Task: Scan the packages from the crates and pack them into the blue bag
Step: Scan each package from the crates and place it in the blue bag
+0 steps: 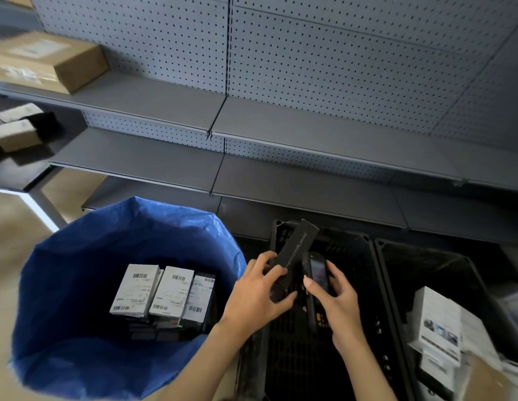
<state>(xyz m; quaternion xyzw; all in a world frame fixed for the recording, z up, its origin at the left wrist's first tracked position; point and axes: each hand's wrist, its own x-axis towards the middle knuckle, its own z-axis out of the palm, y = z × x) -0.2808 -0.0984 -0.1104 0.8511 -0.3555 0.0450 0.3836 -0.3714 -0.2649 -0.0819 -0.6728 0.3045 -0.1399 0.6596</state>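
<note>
A: Entry one. Where is the black box [295,253]?
B: At 5 o'clock in the view, held in the air above the far left corner of the middle crate [295,371]. It is long, narrow and tilted, with its upper end aimed toward 1 o'clock. A line of pale print runs along one face, too small to read.
A: State of the left hand [260,296]?
B: It grips the lower end of the box, fingers curled over the top, thumb beneath.
A: And the right hand [336,302]?
B: Wrapped round a handheld scanner [317,282], just beside the box at its 3 o'clock. The fingers curl round the far edge and the thumb lies on the near edge. The screen is lit and faces up. Whether scanner and box touch, I cannot tell.
A: Blue bag [78,285]?
B: At 7 o'clock, mouth wide open, just beside the middle crate. Inside are white packages [171,290] with barcode labels. Three lie flat side by side on top of darker ones.
A: Other crate?
B: The second crate [443,264] is at 4 o'clock, against the middle one's right side. White cartons [438,322] sit at its near right, one showing a small picture.
A: Background?
B: Grey shelves [136,163] with pegboard [310,53] behind run from 9 through 3 o'clock. A cardboard box [49,62] sits on the upper shelf at 10 o'clock. Smaller boxes [17,131] are at 9 o'clock, blurred.
</note>
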